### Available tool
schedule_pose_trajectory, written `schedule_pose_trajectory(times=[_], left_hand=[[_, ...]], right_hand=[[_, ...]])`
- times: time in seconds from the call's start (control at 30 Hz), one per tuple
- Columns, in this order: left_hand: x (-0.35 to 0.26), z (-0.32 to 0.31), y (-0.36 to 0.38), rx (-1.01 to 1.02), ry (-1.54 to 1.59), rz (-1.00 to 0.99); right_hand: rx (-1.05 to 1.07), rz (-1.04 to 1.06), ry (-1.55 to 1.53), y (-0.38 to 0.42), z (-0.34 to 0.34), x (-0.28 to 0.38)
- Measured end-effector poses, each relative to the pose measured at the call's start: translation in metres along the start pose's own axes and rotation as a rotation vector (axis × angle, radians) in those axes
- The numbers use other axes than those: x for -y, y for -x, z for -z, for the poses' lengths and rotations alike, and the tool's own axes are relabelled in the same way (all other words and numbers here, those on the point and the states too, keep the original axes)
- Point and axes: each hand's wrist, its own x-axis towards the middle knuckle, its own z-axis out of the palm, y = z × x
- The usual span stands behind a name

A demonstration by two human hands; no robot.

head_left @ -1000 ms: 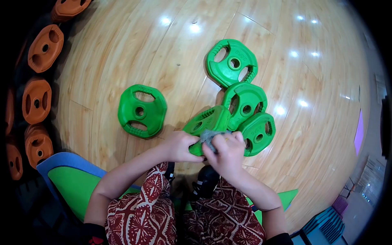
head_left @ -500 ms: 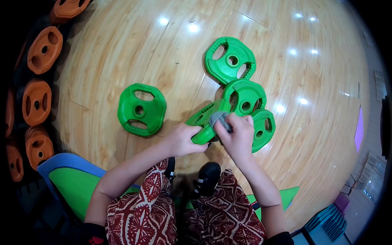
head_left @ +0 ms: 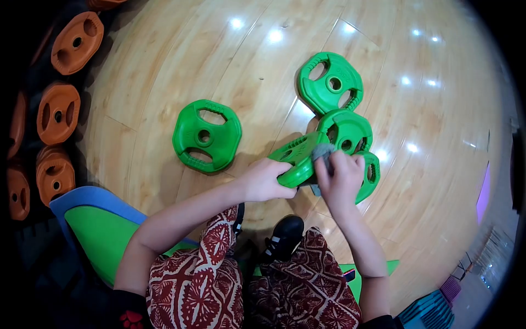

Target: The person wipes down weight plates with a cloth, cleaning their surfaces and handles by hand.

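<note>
On the wood floor lie a lone plate to the left and three bunched plates to the right. Between them, tilted up in front of the person, is the held plate. It is probably heavy and stiff, hardly fragile, and perhaps a little slippery where its coating is smooth; the thick rim and the cut-out grips seem the surest places to take hold. It looks bright green and glossy, blunt-edged, its face partly turned from view. The left hand clasps the near rim, thumb on top, fingers beneath. The right hand pinches a cloth, grey and crumpled, against the plate's right side.
</note>
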Motion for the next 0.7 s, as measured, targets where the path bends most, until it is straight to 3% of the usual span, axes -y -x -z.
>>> schedule_pose_trajectory(times=[0.27,0.4,0.5,0.7], left_hand=[[0.015,-0.002,0.014,0.178,-0.024,0.005],[0.027,-0.009,0.021,0.181,0.075,-0.149],[0.028,-0.013,0.028,0.149,0.471,0.044],[0.03,-0.014,0.032,-0.082,0.341,-0.032]], right_hand=[[0.035,0.16,-0.111,0.021,0.002,0.034],[0.018,0.25,-0.118,0.032,-0.008,0.043],[-0.008,0.255,-0.16,0.033,-0.012,0.048],[0.043,0.274,-0.259,0.03,-0.011,0.04]])
